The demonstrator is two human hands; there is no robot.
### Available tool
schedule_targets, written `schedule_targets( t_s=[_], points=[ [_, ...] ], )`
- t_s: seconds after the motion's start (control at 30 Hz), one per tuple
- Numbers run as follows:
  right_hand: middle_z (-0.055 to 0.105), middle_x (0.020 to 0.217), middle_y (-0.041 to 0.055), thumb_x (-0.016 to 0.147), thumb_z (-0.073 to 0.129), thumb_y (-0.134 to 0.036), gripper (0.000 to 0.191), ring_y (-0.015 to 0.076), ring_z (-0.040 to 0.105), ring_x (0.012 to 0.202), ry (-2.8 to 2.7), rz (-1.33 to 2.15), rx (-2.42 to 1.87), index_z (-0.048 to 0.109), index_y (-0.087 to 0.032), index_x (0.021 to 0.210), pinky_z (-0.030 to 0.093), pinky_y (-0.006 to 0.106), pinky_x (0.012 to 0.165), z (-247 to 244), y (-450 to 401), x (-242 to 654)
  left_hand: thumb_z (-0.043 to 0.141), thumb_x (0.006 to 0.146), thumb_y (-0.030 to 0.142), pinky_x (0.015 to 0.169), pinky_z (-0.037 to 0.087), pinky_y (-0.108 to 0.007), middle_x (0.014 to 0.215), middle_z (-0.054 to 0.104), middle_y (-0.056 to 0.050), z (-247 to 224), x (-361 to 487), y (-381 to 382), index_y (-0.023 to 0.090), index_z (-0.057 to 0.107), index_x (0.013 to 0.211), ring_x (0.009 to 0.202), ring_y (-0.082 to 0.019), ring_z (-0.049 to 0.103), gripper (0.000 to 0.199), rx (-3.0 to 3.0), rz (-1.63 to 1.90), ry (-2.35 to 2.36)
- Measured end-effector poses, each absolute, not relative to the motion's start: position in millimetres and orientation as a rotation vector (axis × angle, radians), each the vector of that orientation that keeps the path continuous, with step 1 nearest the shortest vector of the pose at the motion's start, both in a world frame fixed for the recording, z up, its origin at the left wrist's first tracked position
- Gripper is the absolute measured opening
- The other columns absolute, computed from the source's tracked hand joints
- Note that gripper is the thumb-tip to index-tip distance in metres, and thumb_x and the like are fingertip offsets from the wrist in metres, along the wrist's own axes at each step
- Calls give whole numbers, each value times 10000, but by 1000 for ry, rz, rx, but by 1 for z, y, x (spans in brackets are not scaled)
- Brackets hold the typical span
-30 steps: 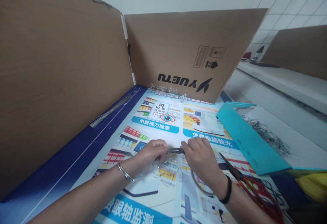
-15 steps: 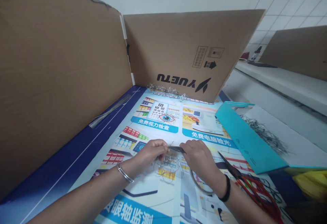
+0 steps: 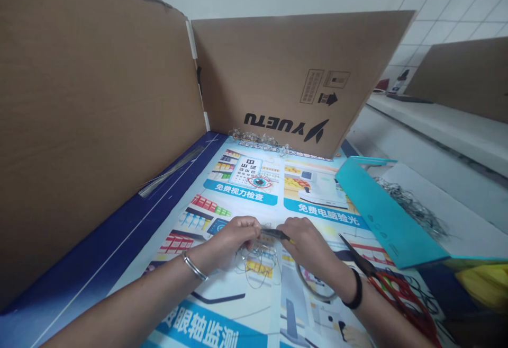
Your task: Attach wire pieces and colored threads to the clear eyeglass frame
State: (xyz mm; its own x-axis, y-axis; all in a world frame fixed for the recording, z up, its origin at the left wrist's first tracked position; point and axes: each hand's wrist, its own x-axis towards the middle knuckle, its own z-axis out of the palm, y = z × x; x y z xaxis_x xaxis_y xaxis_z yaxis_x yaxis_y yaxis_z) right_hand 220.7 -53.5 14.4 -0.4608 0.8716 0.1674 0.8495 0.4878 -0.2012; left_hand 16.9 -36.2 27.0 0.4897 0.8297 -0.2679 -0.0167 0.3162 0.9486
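My right hand [image 3: 305, 239] is closed around slim dark-jawed pliers [image 3: 273, 233], with a bit of yellow handle showing. Their jaws point left and reach the fingertips of my left hand [image 3: 242, 234]. That hand is pinched on thin wire [image 3: 254, 271], which hangs below it in loose, tangled loops over the printed sheet. Exactly where the jaws meet the wire is too small to tell. Under my right wrist lies a ring-shaped thing [image 3: 317, 291], partly hidden by the hand. Scissors [image 3: 371, 269] with red handles rest to the right of that wrist.
A turquoise box [image 3: 381, 221] at the right holds a heap of thin dark strands [image 3: 416, 207]. Wire-like clumps [image 3: 257, 137] line the base of the cardboard panel [image 3: 278, 67]. Straight thin strips [image 3: 170, 173] lie at the left. Something yellow [image 3: 486, 284] sits at the right edge.
My right hand has shifted slightly, and the yellow on the pliers' handle now shows. The wire loops have swung a little left and lower. My left hand keeps its pinch.
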Motion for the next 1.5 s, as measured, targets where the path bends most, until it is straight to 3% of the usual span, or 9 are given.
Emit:
schedule_targets(
  t_s=[0.23,0.6,1.5],
  points=[
    [578,793,29,779,557,-104,149,180,491,821,-2479,-41,-1360,637,-184,875,296,300,747,16,-53,224,543,697,222,480,190,-237,454,431,37,26,13,-36,161,527,602,448,-78,334,115,1149,632,791],
    [530,707,26,763,570,-94,103,183,415,717,-2433,-462,-1312,613,-185,789,243,319,690,16,-56,220,545,698,216,472,207,-227,452,424,48,26,16,-35,162,513,601,437,-71,335,115,1128,633,837],
    [561,712,27,767,584,-79,161,188,429,703,-2433,-531,-1333,642,-170,885,249,333,680,10,-53,222,537,704,246,525,258,-237,492,427,41,24,21,-40,166,482,588,490,-88,372,151,1131,757,941]
  ],
)
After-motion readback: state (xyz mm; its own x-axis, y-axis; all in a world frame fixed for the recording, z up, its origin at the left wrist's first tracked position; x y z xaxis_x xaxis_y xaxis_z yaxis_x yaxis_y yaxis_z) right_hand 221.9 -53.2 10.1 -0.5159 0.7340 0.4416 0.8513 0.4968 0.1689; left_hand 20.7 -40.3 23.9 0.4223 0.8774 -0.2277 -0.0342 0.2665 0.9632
